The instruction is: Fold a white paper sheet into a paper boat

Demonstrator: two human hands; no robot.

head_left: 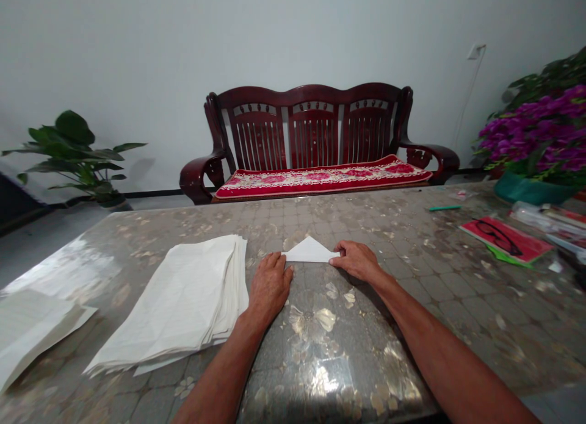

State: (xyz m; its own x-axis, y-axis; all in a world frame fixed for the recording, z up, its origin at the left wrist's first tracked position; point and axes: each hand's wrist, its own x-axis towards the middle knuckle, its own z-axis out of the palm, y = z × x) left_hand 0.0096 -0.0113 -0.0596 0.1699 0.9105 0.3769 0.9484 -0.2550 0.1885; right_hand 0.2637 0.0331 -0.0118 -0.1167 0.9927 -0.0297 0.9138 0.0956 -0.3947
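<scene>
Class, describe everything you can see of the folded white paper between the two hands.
The folded paper is plain white and thin-looking, with a triangular peak above a narrow straight band. It lies on the patterned tabletop, peak toward the sofa. The left hand touches its left end; the right hand pinches its right end.

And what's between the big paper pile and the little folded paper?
The left hand, touching the folded paper, and a bare strip of table by the paper pile, in the head view.
</scene>
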